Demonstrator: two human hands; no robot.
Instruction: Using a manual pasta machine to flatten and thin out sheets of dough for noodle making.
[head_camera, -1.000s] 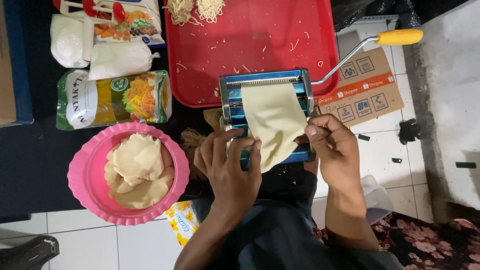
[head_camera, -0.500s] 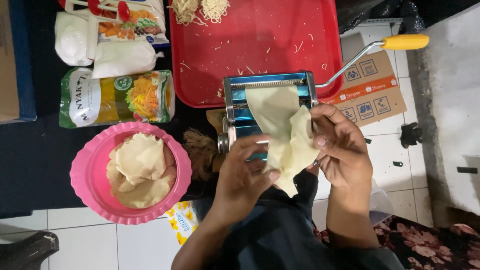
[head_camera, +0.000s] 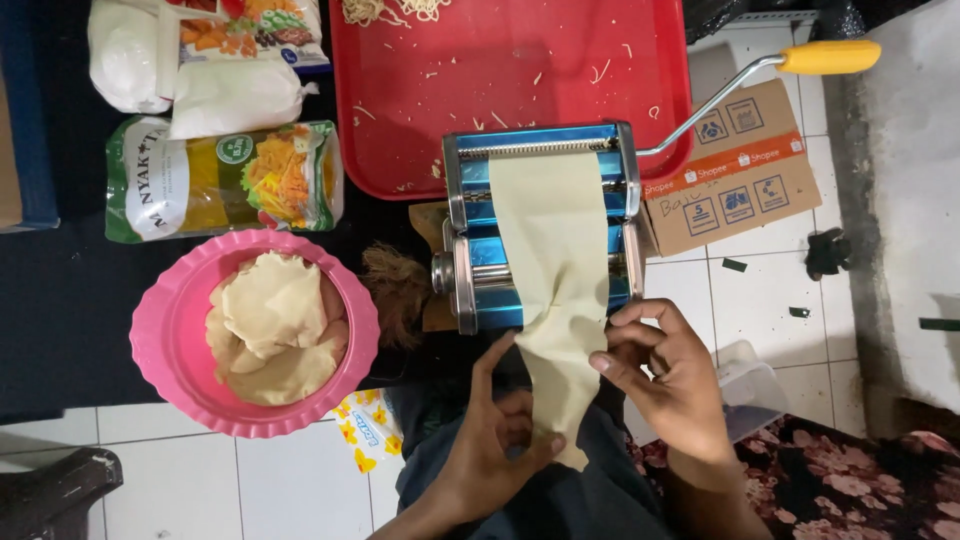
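While both hands, left and right, grasp the dough sheet on the pasta machine, a pink bowl holds dough rounds.

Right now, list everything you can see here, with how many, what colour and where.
Dough sheet: one, pale yellow, draped over the machine, lower end between both hands.
Pasta machine: one, blue and steel, centre.
Crank handle: one, yellow, top right.
Tray: one, red, behind machine, noodle scraps on it.
Bowl: one, pink, left, holding flattened dough pieces.
Oil pouch: one, green and yellow, above bowl.
Cardboard box: one, brown, right.
Left hand: under the sheet's end.
Right hand: pinching the sheet's edge.
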